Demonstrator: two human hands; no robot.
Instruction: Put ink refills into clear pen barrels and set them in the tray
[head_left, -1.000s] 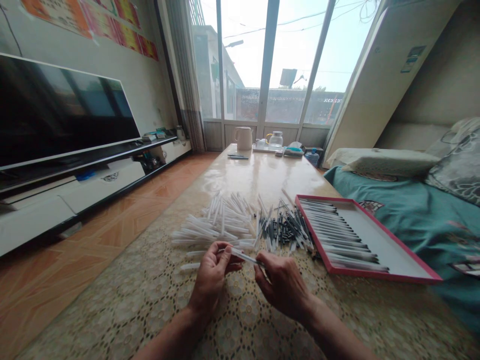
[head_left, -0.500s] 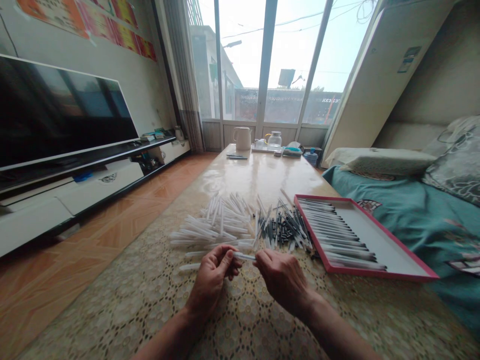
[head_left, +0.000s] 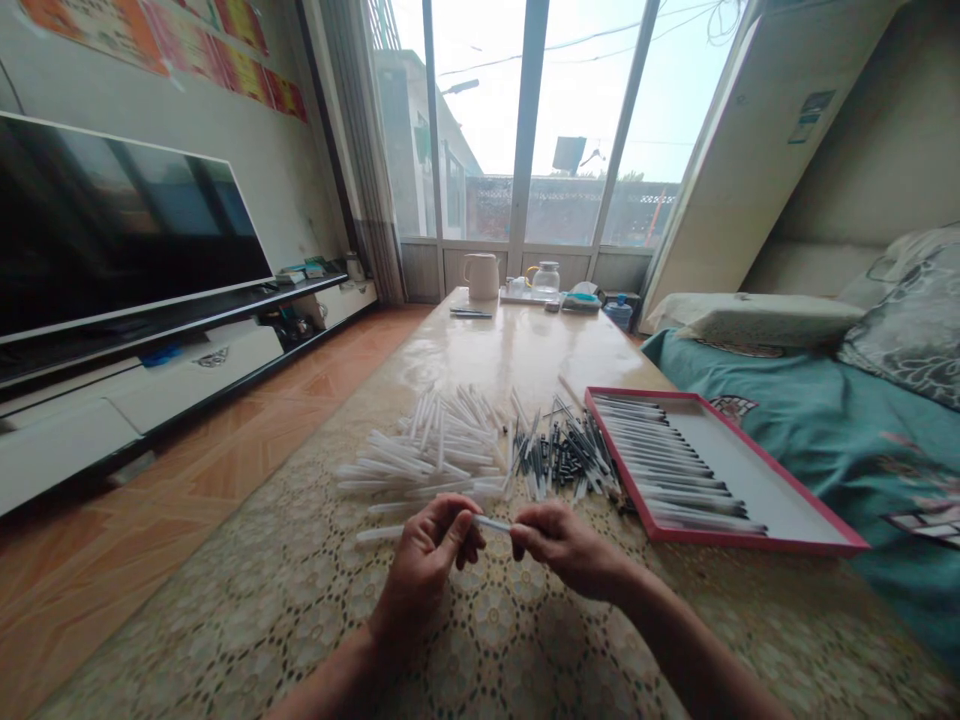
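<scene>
Head view, relayed to me at this distance, is filled mostly by the long counter (head_left: pixel 480 670), its far edge toward the windows. Along its right edge I have the shallow red-rimmed tray (head_left: pixel 757 485); the pens (head_left: pixel 660 450) lie in its inward half, side by side in a row, probably so none crosses another. Nearer the counter's left edge is the heap of white tubes (head_left: pixel 427 455), and between that and the tray is the heap of dark parts (head_left: pixel 566 455); I read the split as a way to have each kind within short reach. Both hands meet midway between the counter's left and right edges, on the near side of the heaps. The left hand (head_left: pixel 431 555) has a narrow grip, thumb and fingers closed on one end of a white tube (head_left: pixel 493 523); the right hand (head_left: pixel 570 550) pinches the other end. Held from both ends like that, the tube should be steady and in line. What the right fingers cover at their end, I cannot tell.
</scene>
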